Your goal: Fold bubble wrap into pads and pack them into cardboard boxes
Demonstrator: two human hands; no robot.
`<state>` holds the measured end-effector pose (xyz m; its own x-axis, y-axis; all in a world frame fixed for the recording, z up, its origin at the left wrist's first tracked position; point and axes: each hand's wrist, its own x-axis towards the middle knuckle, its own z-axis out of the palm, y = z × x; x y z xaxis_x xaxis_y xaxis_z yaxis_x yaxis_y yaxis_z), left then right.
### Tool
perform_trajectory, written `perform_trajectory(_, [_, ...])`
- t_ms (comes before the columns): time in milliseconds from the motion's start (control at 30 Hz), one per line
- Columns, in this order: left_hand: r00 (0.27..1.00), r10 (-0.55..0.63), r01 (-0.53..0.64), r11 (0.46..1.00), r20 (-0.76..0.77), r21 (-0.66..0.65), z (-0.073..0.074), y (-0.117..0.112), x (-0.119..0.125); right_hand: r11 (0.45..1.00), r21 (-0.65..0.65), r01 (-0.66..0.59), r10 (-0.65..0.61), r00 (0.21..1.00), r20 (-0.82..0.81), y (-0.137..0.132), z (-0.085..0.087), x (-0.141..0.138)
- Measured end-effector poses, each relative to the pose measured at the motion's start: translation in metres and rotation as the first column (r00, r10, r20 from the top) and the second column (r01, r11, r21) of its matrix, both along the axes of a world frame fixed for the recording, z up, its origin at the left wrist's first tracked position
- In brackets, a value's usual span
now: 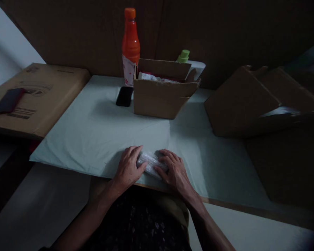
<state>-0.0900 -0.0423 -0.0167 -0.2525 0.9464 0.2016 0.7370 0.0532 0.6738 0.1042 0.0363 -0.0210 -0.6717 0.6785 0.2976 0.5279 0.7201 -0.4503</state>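
A small bundle of clear bubble wrap (150, 163) lies near the front edge of the cloth-covered table (107, 129). My left hand (129, 165) grips its left end, thumb on the near side and fingers curled over the far side. At the right end, my right hand (172, 167) holds it in the same way. Whatever the wrap may contain cannot be made out.
An open cardboard box (157, 99) with packets inside stands at the back, beside an orange bottle (131, 45), a black phone (124, 96) and a green-capped white bottle (197, 66). Larger open boxes (238, 101) crowd the right. A flat carton (49, 90) bearing a dark booklet (9, 100) lies left.
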Motion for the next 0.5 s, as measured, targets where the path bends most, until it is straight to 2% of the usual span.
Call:
perform_trajectory(100, [0.972,-0.021,0.027,0.999,0.233,-0.024,0.004,-0.006,-0.004,0.986,-0.159,-0.053,0.038,0.994,-0.1,-0.007,0.005,0.001])
perform_trajectory(167, [0.916,-0.054,0.093,0.993,0.398,-0.079,0.008,-0.009,-0.006,0.964,-0.259,-0.059,0.019,0.988,-0.152,-0.01,0.008,0.003])
perform_trajectory(267, [0.856,-0.086,0.161,0.981,0.51,-0.105,0.014,-0.007,-0.006,0.924,-0.375,-0.068,-0.019,0.975,-0.221,-0.007,0.012,0.007])
perform_trajectory(333, [0.874,-0.121,0.191,0.976,0.471,-0.103,0.016,0.0,-0.006,0.9,-0.428,-0.08,-0.015,0.977,-0.214,-0.001,0.015,0.012])
perform_trajectory(400, [0.917,-0.181,0.212,0.976,0.354,-0.05,0.023,0.012,-0.008,0.894,-0.446,-0.046,-0.043,0.981,-0.187,0.006,0.018,0.02])
perform_trajectory(467, [0.966,-0.216,0.203,0.974,0.144,0.1,0.038,0.033,-0.015,0.896,-0.444,0.02,-0.113,0.977,-0.184,0.014,0.022,0.029])
perform_trajectory(500, [0.981,-0.195,0.189,0.962,0.014,0.196,0.049,0.047,-0.019,0.893,-0.446,0.054,-0.152,0.971,-0.186,0.017,0.024,0.034])
